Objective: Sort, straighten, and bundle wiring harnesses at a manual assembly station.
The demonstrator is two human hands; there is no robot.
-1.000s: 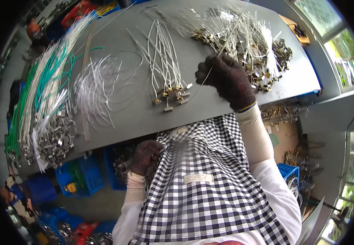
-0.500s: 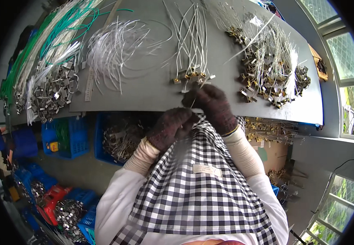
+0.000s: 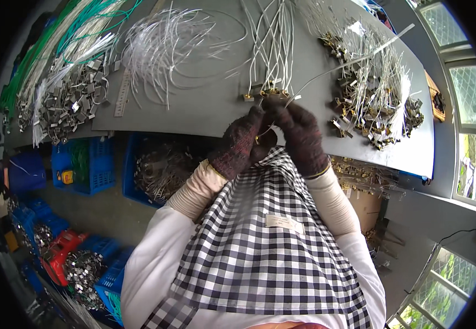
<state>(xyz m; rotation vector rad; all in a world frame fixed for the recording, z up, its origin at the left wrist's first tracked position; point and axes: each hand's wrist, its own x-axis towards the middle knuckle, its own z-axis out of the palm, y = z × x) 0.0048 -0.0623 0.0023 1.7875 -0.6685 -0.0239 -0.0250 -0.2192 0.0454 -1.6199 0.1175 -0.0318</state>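
Observation:
Both my hands wear dark maroon knit gloves and meet at the table's front edge. My left hand [image 3: 239,143] is closed, fingertips pinched round a small brass-coloured piece [image 3: 257,140] that is mostly hidden. My right hand [image 3: 305,140] is closed on a thin whitish wire [image 3: 334,68]. That wire curves out past its fingers toward the far right, over the table, and part of it bends between the hands. Just beyond my fingertips lies a row of small brass-and-grey metal blocks [image 3: 271,90], their silvery wires [image 3: 273,49] stretching away from me.
A large heap of wired metal blocks [image 3: 375,104] covers the table's right side. Loose clear strands [image 3: 158,49] and a ruler [image 3: 121,97] lie left of centre. Grey blocks [image 3: 76,98] with green and white wires pile at far left. Blue crates [image 3: 103,172] stand below the table.
My left hand has come up closer to my right. The wire's long end now arcs out from my right hand. The whole view has shifted slightly.

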